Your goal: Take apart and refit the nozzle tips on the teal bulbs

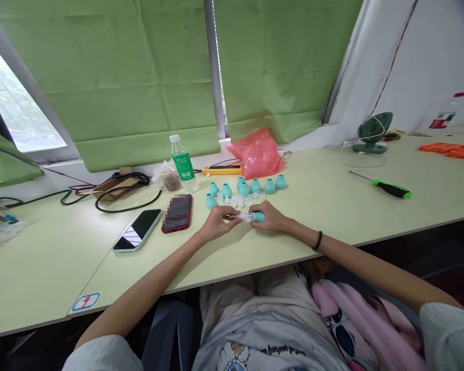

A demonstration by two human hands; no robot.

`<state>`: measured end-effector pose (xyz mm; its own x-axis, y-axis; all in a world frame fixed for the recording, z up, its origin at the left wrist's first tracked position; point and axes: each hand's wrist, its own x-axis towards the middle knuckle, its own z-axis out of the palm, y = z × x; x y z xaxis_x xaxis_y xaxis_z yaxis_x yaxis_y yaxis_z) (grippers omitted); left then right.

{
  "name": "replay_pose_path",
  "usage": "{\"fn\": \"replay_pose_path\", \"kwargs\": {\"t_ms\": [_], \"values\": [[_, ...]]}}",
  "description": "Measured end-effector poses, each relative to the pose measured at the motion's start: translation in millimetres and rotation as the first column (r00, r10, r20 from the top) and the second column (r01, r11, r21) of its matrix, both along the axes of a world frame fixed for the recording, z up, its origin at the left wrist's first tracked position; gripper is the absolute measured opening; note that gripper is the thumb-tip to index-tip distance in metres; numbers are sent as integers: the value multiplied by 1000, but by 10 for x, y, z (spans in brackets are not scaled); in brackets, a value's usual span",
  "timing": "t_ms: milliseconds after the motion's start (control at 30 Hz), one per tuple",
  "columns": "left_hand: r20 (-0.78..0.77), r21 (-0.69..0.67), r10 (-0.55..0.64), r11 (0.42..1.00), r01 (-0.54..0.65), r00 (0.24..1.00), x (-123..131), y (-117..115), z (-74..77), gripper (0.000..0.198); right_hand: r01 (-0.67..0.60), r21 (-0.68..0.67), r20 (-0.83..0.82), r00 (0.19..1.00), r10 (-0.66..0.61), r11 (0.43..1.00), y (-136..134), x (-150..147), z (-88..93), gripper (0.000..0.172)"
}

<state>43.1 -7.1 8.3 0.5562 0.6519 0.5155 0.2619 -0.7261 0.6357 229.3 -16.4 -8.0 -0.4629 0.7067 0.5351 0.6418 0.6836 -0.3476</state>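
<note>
- The left hand (221,221) pinches a clear plastic piece (246,217) between thumb and fingers; a light pinch seems best here, as a hard squeeze could bend or slip so slim a part

- The right hand (271,217) grasps a teal bulb (259,217), one end turned toward the clear piece; holding it close to that end would probably steady it most

- Both parts are between the two hands, over the table (305,232) and in front of the loose bulbs; they meet end to end, though how far one sits inside the other is too small to tell

- Keeping the pair in one straight line looks like the main care, with a slow push or small twist better than a shove at an angle

- Wrists kept low, near the tabletop, should make small movements easier to control

- The other teal bulbs (269,186) and a cluster of clear bits (239,201) lie just beyond the fingers, so knuckles are best kept off them; a nudged bulb might roll
</note>
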Motion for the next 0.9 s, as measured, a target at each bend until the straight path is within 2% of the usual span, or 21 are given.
{"fn": "replay_pose_path", "kwargs": {"t_ms": [133, 200, 300, 367, 467, 600, 800, 900], "values": [[108, 121, 121, 984, -134, 987, -4, 51, 19, 34, 59, 58, -150, 987, -50, 997, 53, -18, 34, 15], [166, 210, 189, 952, -222, 968, -57, 109, 70, 36, 145, 118, -242, 964, -113, 982, 128, 28, 46, 18], [210, 341, 333, 856, -388, 919, -177, 228, 164, 29, 370, 192, -387, 880, -276, 909, 289, 194, 57, 21], [130, 406, 434, 797, -447, 892, -243, 301, 197, 24, 490, 187, -436, 818, -376, 851, 404, 346, 61, 23], [-133, 457, 511, 792, -405, 849, -270, 351, 171, 21, 593, 135, -442, 753, -488, 793, 542, 572, 60, 28], [-399, 460, 496, 836, -299, 771, -211, 317, 61, 24, 659, 58, -368, 712, -598, 750, 627, 787, 33, 28], [-481, 467, 377, 874, -133, 792, -132, 251, -48, 33, 705, -68, -266, 669, -694, 706, 636, 883, -19, 23], [-500, 451, 345, 887, -101, 794, -114, 248, -67, 32, 731, -48, -247, 651, -717, 681, 627, 859, -22, 23]]}}
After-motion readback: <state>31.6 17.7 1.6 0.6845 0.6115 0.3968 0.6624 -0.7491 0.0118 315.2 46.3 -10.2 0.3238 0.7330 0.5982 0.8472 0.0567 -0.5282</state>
